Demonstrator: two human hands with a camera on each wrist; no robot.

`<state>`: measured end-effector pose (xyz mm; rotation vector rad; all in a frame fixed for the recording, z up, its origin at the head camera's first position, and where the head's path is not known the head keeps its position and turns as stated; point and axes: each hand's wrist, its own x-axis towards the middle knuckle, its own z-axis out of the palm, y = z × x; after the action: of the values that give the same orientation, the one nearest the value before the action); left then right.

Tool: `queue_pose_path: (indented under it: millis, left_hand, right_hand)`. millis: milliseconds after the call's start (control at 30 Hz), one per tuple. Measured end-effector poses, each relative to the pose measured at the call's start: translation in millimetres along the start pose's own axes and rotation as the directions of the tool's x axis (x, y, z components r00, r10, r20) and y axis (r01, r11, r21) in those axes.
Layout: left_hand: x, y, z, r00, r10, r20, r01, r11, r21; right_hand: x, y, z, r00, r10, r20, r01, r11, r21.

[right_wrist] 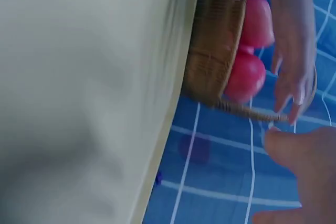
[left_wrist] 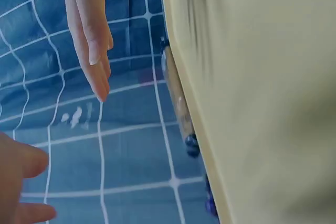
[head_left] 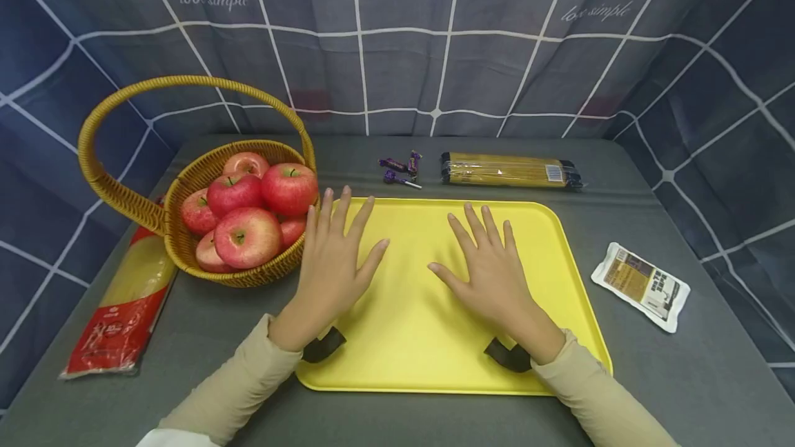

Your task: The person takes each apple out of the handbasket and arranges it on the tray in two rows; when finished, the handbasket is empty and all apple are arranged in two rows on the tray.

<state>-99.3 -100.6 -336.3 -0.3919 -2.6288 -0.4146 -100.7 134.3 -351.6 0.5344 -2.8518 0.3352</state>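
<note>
Both hands hover palm down over a yellow tray [head_left: 428, 350], fingers spread and nothing held. My left hand [head_left: 335, 261] is over the tray's left side, its fingertips overlapping the rim of a wicker basket [head_left: 248, 278] in the head view. Red apples [head_left: 248, 236] fill that basket, its tall handle arching above them. My right hand [head_left: 491, 267] is over the right half of the tray. In the left wrist view the right hand [left_wrist: 89, 30] shows beyond the left thumb; in the right wrist view the left hand [right_wrist: 295, 51] appears beside the apples [right_wrist: 247, 77].
A red-and-yellow packet [head_left: 121, 309] lies left, partly under the basket. Behind the tray are purple-wrapped candies [head_left: 397, 165], a lollipop [head_left: 404, 180] and a pack of dry spaghetti [head_left: 506, 170]. A white pouch [head_left: 642, 286] lies right. Dark checked cloth [head_left: 404, 54] surrounds the table.
</note>
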Motion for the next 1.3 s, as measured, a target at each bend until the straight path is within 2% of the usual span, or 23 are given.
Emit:
queue_pose_path:
  millis: [67, 133, 167, 233, 300, 333, 367, 433, 533, 600, 667, 733, 800, 933, 1067, 1167, 1300]
  left_hand:
    - [-9.5, -9.1, -9.2, 0.993, 0.005, -0.114, -0.010, 0.999, -0.046]
    - [-18.8, -20.7, -18.6, 0.970, -0.017, -0.243, -0.009, 0.995, -0.103]
    - [-23.0, -27.2, -23.4, 0.951, -0.039, -0.308, -0.002, 0.991, -0.133]
    - [-31.2, -41.6, -32.5, 0.899, -0.103, -0.426, 0.017, 0.980, -0.199]
    - [-39.6, -57.8, -39.4, 0.840, -0.200, -0.504, 0.074, 0.963, -0.260]
    - [-43.7, -66.0, -42.1, 0.812, -0.262, -0.521, 0.116, 0.948, -0.295]
    - [-47.9, -74.3, -43.8, 0.787, -0.322, -0.526, 0.162, 0.931, -0.327]
    - [-55.8, -90.9, -44.8, 0.743, -0.449, -0.496, 0.270, 0.880, -0.392]
    - [-65.2, -111.7, -40.8, 0.685, -0.622, -0.379, 0.433, 0.766, -0.475]
    - [-69.1, -122.4, -36.2, 0.655, -0.694, -0.299, 0.500, 0.694, -0.518]
    - [-72.1, -129.5, -32.1, 0.632, -0.743, -0.221, 0.556, 0.633, -0.539]
    - [-74.2, -134.4, -28.9, 0.619, -0.767, -0.170, 0.587, 0.595, -0.549]
    - [-75.8, -137.4, -26.8, 0.610, -0.779, -0.141, 0.606, 0.574, -0.551]
    - [-76.9, -140.6, -24.6, 0.613, -0.778, -0.139, 0.598, 0.572, -0.561]
    - [-78.2, -142.1, -23.3, 0.618, -0.774, -0.141, 0.590, 0.575, -0.567]
    - [-78.7, -142.3, -23.0, 0.616, -0.776, -0.134, 0.592, 0.569, -0.570]
    - [-78.1, -141.5, -22.1, 0.620, -0.776, -0.118, 0.596, 0.563, -0.573]
  right_hand:
    - [4, -8, 2, 0.998, -0.058, -0.038, 0.058, 0.998, 0.002]
    - [8, -16, 4, 0.988, -0.122, -0.090, 0.124, 0.992, 0.011]
    - [10, -21, 5, 0.981, -0.153, -0.116, 0.156, 0.988, 0.019]
    - [13, -32, 8, 0.962, -0.212, -0.174, 0.222, 0.974, 0.036]
    - [17, -44, 10, 0.935, -0.270, -0.232, 0.290, 0.955, 0.056]
    - [19, -50, 12, 0.920, -0.294, -0.258, 0.321, 0.945, 0.067]
    - [21, -56, 13, 0.906, -0.317, -0.281, 0.350, 0.934, 0.073]
    - [26, -68, 17, 0.878, -0.356, -0.320, 0.402, 0.911, 0.088]
    - [32, -86, 23, 0.841, -0.407, -0.356, 0.466, 0.879, 0.098]
    - [36, -99, 27, 0.816, -0.440, -0.376, 0.508, 0.855, 0.102]
    - [42, -112, 32, 0.792, -0.467, -0.394, 0.542, 0.834, 0.101]
    - [49, -125, 36, 0.772, -0.485, -0.411, 0.570, 0.815, 0.109]
    - [56, -138, 41, 0.759, -0.491, -0.427, 0.587, 0.800, 0.123]
    - [71, -164, 48, 0.746, -0.483, -0.458, 0.605, 0.779, 0.164]
    - [85, -187, 53, 0.739, -0.488, -0.464, 0.612, 0.774, 0.161]
    - [96, -200, 57, 0.742, -0.485, -0.462, 0.603, 0.785, 0.144]
    - [106, -209, 63, 0.761, -0.465, -0.452, 0.574, 0.808, 0.136]
